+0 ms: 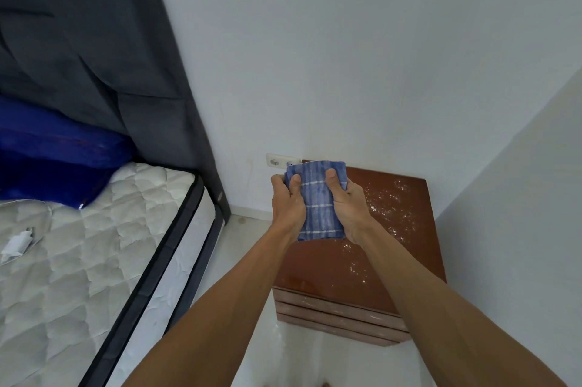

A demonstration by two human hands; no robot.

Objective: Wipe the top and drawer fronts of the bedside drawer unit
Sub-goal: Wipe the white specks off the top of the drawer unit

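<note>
Head-worn view, steeply down onto drawer unit; hands near

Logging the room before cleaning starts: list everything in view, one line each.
drawer unit: one, reddish-brown, against the wall
specks: many, white, scattered on the unit's top
cloth: one, blue checked, folded, above the unit
wall socket: one, white, behind the unit's left corner
mattress: one, white quilted, left
pillow: one, dark blue, on the mattress
headboard: one, dark grey, behind the pillow
small object: one, white, on the mattress, far left
left hand: one, gripping the cloth's left edge
right hand: one, gripping the cloth's right edge
</note>
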